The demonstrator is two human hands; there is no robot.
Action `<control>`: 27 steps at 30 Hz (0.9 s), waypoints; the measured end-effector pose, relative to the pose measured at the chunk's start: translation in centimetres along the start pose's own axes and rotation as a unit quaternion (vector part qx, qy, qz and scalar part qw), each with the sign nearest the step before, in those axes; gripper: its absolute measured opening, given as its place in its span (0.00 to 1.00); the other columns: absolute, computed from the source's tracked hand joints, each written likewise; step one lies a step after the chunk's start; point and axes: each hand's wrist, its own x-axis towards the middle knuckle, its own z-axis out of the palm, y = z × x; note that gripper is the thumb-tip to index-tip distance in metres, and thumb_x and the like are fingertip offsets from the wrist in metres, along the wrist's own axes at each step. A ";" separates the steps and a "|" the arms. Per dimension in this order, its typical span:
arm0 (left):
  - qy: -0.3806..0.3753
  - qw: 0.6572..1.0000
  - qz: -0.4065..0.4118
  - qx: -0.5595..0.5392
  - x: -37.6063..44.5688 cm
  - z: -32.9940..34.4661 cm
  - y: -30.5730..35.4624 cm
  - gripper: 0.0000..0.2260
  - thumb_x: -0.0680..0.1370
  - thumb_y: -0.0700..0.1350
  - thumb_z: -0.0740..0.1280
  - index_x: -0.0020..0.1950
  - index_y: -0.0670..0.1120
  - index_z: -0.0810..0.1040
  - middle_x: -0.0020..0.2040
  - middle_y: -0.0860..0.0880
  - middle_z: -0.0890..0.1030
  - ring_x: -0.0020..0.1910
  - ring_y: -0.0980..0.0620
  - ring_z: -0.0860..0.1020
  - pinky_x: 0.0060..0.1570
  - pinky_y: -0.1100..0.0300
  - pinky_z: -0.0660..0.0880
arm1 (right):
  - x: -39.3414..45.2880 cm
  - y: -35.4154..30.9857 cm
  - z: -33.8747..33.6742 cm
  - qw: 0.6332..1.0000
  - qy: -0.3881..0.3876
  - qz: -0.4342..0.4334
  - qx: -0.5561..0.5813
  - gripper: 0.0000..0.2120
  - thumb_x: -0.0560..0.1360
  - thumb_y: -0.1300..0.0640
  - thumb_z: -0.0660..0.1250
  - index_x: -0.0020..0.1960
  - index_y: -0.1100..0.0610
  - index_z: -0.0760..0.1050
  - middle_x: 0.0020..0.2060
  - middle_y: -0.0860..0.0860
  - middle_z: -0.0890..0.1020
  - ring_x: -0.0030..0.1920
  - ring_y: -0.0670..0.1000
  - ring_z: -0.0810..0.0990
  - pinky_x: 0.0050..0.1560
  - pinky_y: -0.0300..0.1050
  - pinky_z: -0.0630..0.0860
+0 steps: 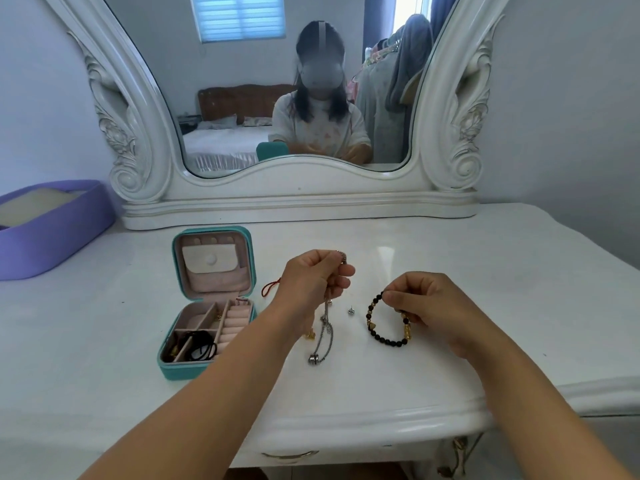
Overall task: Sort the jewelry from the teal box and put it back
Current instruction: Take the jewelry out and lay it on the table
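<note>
Bracelet (pixel 383 319) of black beads (gold accents), right hand (pixel 427 306) pinching it

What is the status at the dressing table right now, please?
Left hand holds silver chain bracelet. Right hand pinches black beaded bracelet. Teal jewelry box open, left of hands. Small stud loose between bracelets; nothing blocking.

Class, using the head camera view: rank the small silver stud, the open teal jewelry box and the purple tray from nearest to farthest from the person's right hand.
Measured from the right hand, which pinches the black bead bracelet:
1. Small silver stud: on the tabletop just left of the bracelet.
2. Teal jewelry box: open, beyond the left hand.
3. Purple tray: far left edge of the table.
</note>
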 end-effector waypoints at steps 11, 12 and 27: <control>-0.051 0.998 -0.030 -0.030 3.3 -0.3 -0.8 0.05 0.77 0.38 0.63 0.45 0.42 0.77 0.41 0.44 0.82 0.36 0.52 0.83 0.39 0.63 0.80 | 3.0 1.0 0.0 0.991 0.054 -0.015 -0.119 0.04 0.73 0.57 0.68 0.40 0.56 0.80 0.31 0.45 0.78 0.31 0.45 0.73 0.34 0.37 0.68; -0.056 0.997 -0.034 -0.029 3.5 0.0 -0.8 0.04 0.77 0.38 0.63 0.45 0.42 0.77 0.41 0.44 0.82 0.36 0.51 0.83 0.40 0.62 0.80 | 3.2 1.1 0.1 0.990 0.059 -0.019 -0.130 0.04 0.73 0.58 0.67 0.41 0.56 0.80 0.31 0.45 0.78 0.31 0.44 0.73 0.34 0.37 0.68; 0.035 0.959 0.051 0.275 6.2 0.3 -2.3 0.07 0.72 0.39 0.69 0.49 0.43 0.82 0.40 0.48 0.81 0.38 0.52 0.78 0.48 0.56 0.78 | 3.5 1.8 -0.1 0.980 0.120 -0.043 -0.151 0.05 0.70 0.57 0.70 0.46 0.54 0.80 0.37 0.47 0.78 0.33 0.43 0.73 0.35 0.35 0.68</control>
